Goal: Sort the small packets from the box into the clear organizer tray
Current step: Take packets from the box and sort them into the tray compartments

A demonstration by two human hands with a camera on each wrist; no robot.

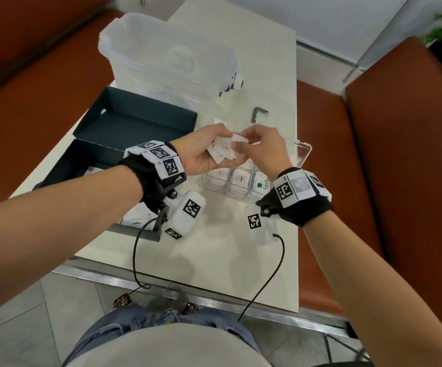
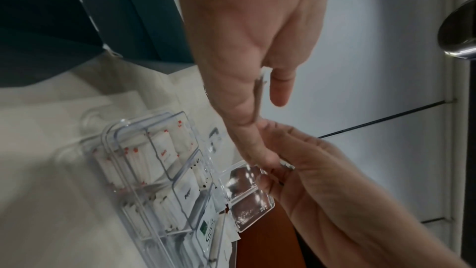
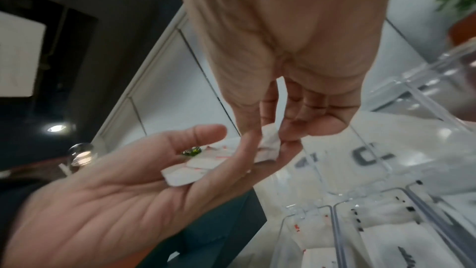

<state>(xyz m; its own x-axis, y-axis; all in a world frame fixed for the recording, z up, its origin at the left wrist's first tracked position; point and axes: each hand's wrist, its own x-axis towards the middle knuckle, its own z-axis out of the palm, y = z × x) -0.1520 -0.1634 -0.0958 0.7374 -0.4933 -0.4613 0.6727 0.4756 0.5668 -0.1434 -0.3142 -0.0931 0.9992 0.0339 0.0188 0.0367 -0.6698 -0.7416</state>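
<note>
Presently: small white packets [image 1: 221, 152] fanned in left hand [image 1: 204, 152], fingers cupped beneath, above clear organizer tray [image 1: 243, 185]. Right hand [image 1: 261, 151] fingers pinching one packet. Tray part filled, beside dark box [image 1: 135, 123] on pale surface [image 1: 228, 247]. Lined bin [image 1: 161, 54] behind. Orange-brown bench seating [image 1: 399, 154] flanking; tiled floor [image 1: 64, 300] below.

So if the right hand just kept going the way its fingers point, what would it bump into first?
Most likely the bundle of small white packets lying in the left hand. The right hand already pinches one packet at the bundle's edge, so the left hand's fingers come next. Depth beyond is unclear.
</note>
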